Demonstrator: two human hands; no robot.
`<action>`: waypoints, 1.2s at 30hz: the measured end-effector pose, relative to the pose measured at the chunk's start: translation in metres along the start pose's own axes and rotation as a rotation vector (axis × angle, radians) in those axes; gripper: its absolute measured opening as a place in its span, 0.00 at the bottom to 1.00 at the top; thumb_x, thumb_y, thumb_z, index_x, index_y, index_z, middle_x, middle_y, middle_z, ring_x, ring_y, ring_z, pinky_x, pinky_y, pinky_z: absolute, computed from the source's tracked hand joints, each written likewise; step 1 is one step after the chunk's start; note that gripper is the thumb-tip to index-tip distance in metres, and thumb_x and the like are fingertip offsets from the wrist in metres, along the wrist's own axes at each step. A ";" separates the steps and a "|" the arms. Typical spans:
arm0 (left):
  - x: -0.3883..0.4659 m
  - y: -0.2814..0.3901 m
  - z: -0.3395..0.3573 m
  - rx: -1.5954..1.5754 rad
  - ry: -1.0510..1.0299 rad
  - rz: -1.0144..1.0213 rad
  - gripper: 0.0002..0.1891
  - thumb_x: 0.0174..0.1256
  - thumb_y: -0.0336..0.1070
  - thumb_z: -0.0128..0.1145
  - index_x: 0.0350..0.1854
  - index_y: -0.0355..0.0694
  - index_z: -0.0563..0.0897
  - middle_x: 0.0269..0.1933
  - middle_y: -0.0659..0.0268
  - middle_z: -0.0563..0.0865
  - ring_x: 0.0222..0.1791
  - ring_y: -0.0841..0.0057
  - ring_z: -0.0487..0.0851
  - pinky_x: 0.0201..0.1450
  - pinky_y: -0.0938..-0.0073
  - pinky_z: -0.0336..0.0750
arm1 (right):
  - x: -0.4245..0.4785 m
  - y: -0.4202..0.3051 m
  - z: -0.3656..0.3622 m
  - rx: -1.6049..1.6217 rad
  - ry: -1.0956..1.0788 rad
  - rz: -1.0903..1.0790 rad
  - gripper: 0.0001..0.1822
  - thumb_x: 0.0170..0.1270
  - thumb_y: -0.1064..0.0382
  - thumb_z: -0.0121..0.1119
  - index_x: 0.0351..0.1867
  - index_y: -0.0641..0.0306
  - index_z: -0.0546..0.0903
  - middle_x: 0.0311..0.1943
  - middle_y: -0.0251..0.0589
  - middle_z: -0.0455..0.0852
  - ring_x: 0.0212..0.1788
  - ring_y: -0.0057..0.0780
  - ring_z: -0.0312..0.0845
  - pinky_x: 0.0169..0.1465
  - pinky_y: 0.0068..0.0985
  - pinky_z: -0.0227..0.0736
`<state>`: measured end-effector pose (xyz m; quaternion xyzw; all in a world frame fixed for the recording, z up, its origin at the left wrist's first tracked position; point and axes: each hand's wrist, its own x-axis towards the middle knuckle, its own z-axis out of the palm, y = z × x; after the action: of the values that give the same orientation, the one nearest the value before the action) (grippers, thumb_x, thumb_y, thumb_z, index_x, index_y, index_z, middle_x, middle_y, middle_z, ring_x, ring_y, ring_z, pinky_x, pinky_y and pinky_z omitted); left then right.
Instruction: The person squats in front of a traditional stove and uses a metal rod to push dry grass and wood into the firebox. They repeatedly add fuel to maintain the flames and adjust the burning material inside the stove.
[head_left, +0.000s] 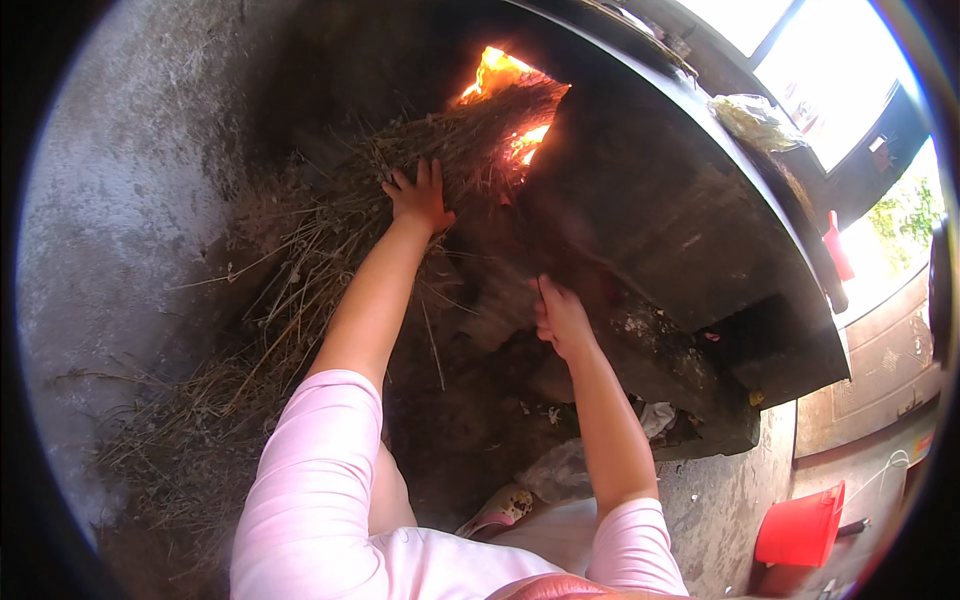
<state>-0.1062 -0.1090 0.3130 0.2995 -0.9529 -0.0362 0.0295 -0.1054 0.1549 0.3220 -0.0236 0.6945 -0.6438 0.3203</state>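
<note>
My left hand (417, 196), fingers spread, presses on a bundle of dry straw-like stalks (367, 169). The far end of that bundle lies in the fire opening of a dark stove (645, 195), where bright flames (499, 71) burn above it and glow at its right side. Lower and to the right, my right hand (562, 319) is curled into a fist below the opening. A thin dark rod (539, 289) seems to be in its grip; most of the rod is lost in shadow.
More dry stalks (202, 427) are heaped along the rough wall (135, 187) at left. A crumpled plastic bag (559, 469) lies near my shoe (510, 504). At right stand a red bucket (799, 529) and a door (870, 367). The stove's pale rim (739, 150) curves overhead, with a plastic bag (754, 120) on it.
</note>
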 end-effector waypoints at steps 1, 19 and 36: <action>0.003 -0.003 0.003 -0.028 0.007 0.015 0.51 0.51 0.60 0.57 0.71 0.47 0.42 0.72 0.63 0.45 0.67 0.42 0.49 0.63 0.38 0.50 | 0.010 -0.004 0.007 0.103 -0.028 0.026 0.16 0.67 0.49 0.47 0.39 0.60 0.74 0.17 0.24 0.62 0.14 0.13 0.50 0.16 0.15 0.44; 0.010 -0.009 0.020 -0.098 0.123 0.014 0.49 0.53 0.58 0.58 0.71 0.48 0.44 0.72 0.62 0.47 0.65 0.43 0.55 0.61 0.39 0.55 | -0.001 0.019 0.149 0.675 0.128 -0.298 0.16 0.71 0.51 0.39 0.42 0.61 0.69 0.17 0.26 0.59 0.14 0.14 0.48 0.17 0.17 0.44; 0.028 -0.012 0.022 -0.115 0.327 -0.001 0.41 0.52 0.46 0.59 0.69 0.48 0.55 0.57 0.42 0.68 0.53 0.48 0.71 0.49 0.46 0.68 | -0.089 -0.003 0.077 0.594 -0.095 0.150 0.17 0.71 0.50 0.39 0.46 0.62 0.71 0.20 0.27 0.62 0.16 0.14 0.48 0.19 0.15 0.46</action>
<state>-0.1241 -0.1334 0.2909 0.2997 -0.9316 -0.0416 0.2014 0.0010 0.1259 0.3638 0.0922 0.4602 -0.7913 0.3919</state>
